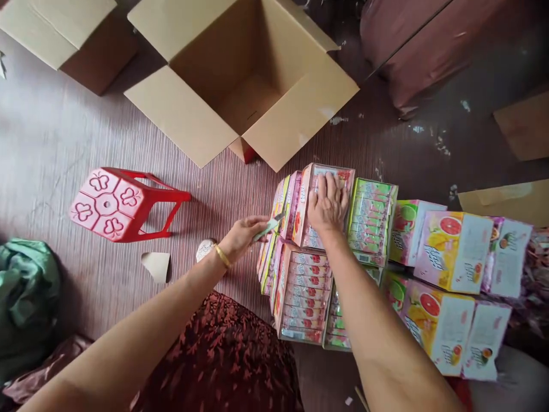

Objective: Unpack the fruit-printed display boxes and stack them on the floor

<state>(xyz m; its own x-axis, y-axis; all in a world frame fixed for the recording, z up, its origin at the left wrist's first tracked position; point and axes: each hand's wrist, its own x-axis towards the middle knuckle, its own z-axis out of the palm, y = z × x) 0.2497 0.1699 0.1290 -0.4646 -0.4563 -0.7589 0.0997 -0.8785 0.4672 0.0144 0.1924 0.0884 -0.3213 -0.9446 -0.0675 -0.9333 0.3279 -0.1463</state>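
Observation:
In my left hand (pixel 241 237) is a box cutter (pixel 268 228) with a pale green handle, its dark blade tip pointing at the packs beside it. My right hand (pixel 330 206) lies flat with fingers spread on a pink display box (pixel 306 229) with a clear front. Right of that stands a green box (pixel 372 214) filled with small sachets. Nearer to me is another pink box (pixel 303 292) showing rows of sachets. Thin pink and yellow-green packs (pixel 274 234) stand on edge at the left of the group, close to the blade.
A large open carton (pixel 184 111) stands ahead with its flaps spread. A red plastic stool (pixel 111 203) lies on its side at left. More fruit-print boxes (pixel 452 249) stand at right. A cardboard scrap (pixel 156 266) and green fabric (pixel 28 303) are on the floor.

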